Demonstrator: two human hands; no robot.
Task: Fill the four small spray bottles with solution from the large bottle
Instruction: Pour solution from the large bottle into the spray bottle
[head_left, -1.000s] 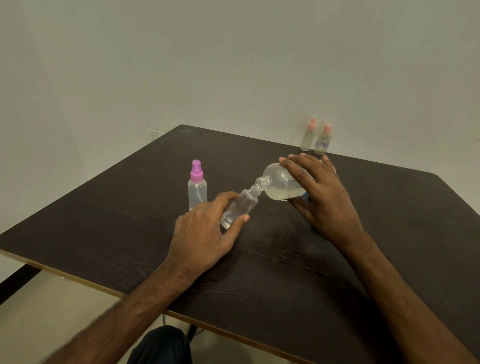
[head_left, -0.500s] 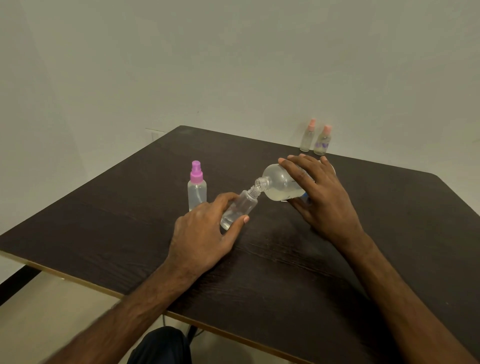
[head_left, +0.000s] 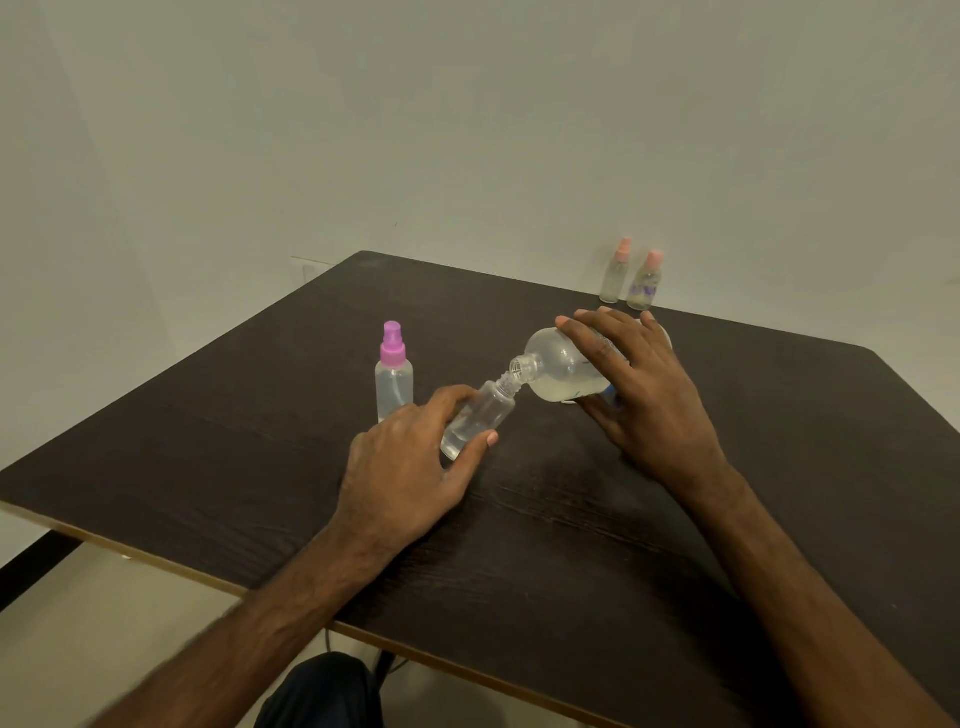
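My left hand (head_left: 410, 467) grips an uncapped small clear spray bottle (head_left: 480, 421), tilted with its threaded neck pointing up and right; a little liquid sits in its base. My right hand (head_left: 639, 395) holds the large clear bottle (head_left: 561, 371) tipped on its side, mouth touching the small bottle's neck. Pale liquid lies in the large bottle's lower side. A small bottle with a purple spray cap (head_left: 394, 374) stands upright just left of my left hand. Two small bottles with pink caps (head_left: 631, 278) stand at the table's far edge by the wall.
The dark wooden table (head_left: 260, 467) has its near edge running diagonally below my forearms. A plain wall rises behind it. Floor and a dark table leg show at the lower left.
Hardly anything has shifted; both hands keep the two bottles mouth to mouth in the same pose.
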